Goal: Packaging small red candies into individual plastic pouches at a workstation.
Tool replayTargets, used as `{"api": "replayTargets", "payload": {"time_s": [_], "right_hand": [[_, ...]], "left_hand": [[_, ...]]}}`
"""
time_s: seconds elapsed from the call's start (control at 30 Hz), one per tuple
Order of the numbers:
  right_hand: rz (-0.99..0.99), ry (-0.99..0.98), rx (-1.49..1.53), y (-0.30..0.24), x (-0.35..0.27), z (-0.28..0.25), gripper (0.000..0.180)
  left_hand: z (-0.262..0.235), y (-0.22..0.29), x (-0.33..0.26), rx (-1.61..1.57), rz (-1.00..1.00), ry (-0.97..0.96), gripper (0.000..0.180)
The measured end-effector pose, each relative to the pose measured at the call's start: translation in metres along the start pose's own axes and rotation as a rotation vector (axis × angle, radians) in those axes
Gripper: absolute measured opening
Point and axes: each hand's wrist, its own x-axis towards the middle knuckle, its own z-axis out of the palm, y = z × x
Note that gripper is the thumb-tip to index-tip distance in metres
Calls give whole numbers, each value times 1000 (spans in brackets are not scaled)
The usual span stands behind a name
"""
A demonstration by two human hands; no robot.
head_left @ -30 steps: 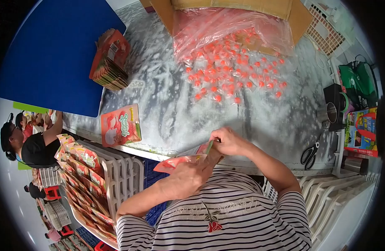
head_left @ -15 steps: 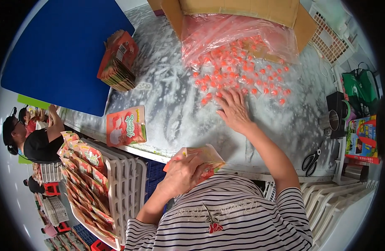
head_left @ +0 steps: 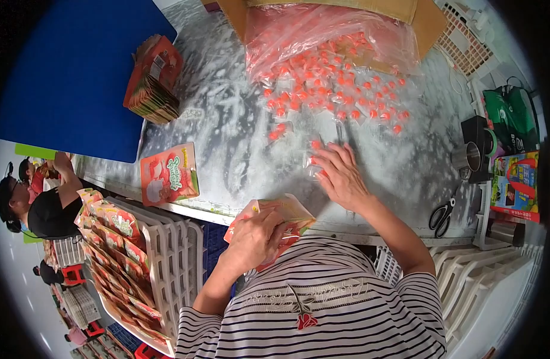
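Near edge: striped shirt point(head_left: 323, 311) fills bottom centre and hides the worktop's front lip. Left hand point(head_left: 255, 238) clenched round an open pouch point(head_left: 287, 214); fingers cover most of it, only the top flap and an orange corner show, contents not visible. Right hand point(head_left: 340, 173) flat, fingers spread, resting on small clear sachets point(head_left: 315, 160) w/ orange bits on the grey worktop point(head_left: 227, 137); can't tell if anything is pinched under the palm. Left of body: white slatted crates point(head_left: 173, 251) and a tray of printed pouches point(head_left: 116, 251), partly cut by frame edge. One flat printed pouch point(head_left: 169, 173) lies alone on the worktop, apart from both hands. Right side: scissors point(head_left: 442, 214), metal cup point(head_left: 466, 157), green bag point(head_left: 514, 116), all squashed by lens rim. Farther: loose heap of sachets point(head_left: 334, 90) spilling from a clear bag in a cardboard box point(head_left: 323, 15), box top cut off. Far left: stack of pouches point(head_left: 152, 81) by a blue board point(head_left: 65, 72). Another person point(head_left: 41, 203) at left edge, mostly cropped.
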Motion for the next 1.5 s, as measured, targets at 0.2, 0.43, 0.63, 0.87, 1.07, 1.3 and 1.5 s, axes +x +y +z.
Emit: {"api": "replayTargets", "payload": {"time_s": [0.2, 0.43, 0.63, 0.87, 1.07, 1.3, 1.5], "right_hand": [[44, 209, 195, 51, 37, 20, 31], [346, 243, 465, 48, 13, -26, 34], [96, 76, 72, 13, 2, -6, 64], [-166, 61, -93, 8, 7, 22, 49], [-144, 217, -172, 30, -13, 12, 26], [689, 211, 1553, -44, 18, -44, 19], [350, 101, 1306, -82, 36, -30, 14]], "left_hand": [[-1, 3, 2, 7, 14, -9, 13], [-6, -4, -8, 1, -43, 38, 18], [-4, -1, 0, 28, -46, -20, 14], [-3, 1, -1, -30, -77, -9, 12], [-7, -5, 2, -27, -30, 48, 17], [-5, 0, 14, 24, 74, 43, 15], [-9, 15, 23, -51, 80, -24, 13]]}}
